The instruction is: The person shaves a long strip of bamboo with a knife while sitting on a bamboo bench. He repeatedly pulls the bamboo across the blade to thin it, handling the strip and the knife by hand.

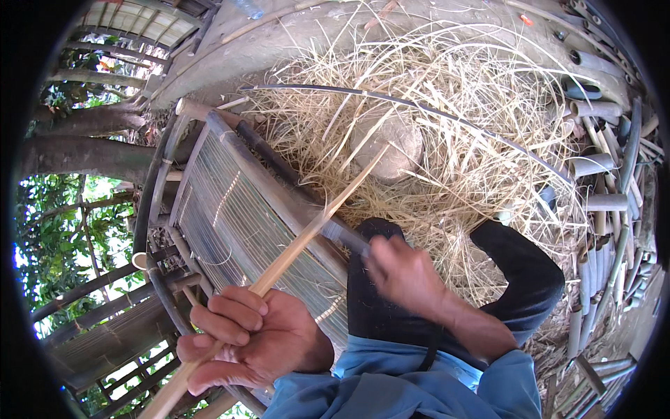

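My left hand (pixel 262 339) is closed round a long, pale bamboo strip (pixel 296 248), its fingers curled over it. The strip slants up to the right, narrowing toward its far end above a round wooden block (pixel 401 150). Its near end runs out past the lower left of the picture. My right hand (pixel 408 279), smeared by motion, grips a knife (pixel 343 236) whose grey blade points up and left, touching or very near the middle of the strip. The handle is hidden in my fist, and the exact edge contact is too blurred to tell.
Thin bamboo shavings (pixel 467 105) heap around the block. A long dark strip (pixel 419 103) arches across them. On my left stands a slatted bamboo bench (pixel 237 188); cut bamboo tubes (pixel 604 202) are stacked along the right. My legs (pixel 520 262) are bent below the shavings.
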Motion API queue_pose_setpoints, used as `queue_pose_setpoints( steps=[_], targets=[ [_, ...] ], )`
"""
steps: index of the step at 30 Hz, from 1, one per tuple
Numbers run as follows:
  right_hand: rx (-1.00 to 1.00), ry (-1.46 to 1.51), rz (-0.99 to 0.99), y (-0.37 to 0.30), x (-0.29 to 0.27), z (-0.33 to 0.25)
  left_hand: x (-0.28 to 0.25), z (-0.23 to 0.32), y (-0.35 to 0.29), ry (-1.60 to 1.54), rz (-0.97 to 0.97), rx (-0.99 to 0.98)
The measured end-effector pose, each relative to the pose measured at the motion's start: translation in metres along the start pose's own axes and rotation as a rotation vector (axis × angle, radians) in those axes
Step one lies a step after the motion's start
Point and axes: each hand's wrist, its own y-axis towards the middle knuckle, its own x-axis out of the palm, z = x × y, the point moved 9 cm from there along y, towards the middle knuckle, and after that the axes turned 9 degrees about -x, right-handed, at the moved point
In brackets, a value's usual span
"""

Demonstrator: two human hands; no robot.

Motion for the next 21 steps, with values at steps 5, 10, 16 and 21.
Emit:
queue_pose_setpoints(
  steps=[5,10,16,21],
  targets=[
    [0.052,-0.05,0.003,-0.008,0.0,0.013,-0.006,-0.002,0.005,0.003,0.019,-0.018],
    [0.051,-0.047,0.029,0.001,0.022,0.048,-0.011,-0.001,0.009,0.016,0.003,-0.003],
    [0.364,-0.115,-0.035,-0.021,0.093,0.233,-0.025,-0.002,0.021,0.006,0.057,-0.027],
    [0.418,-0.245,0.026,-0.056,0.087,0.317,-0.018,-0.013,0.037,-0.003,-0.012,-0.059]
  ],
)
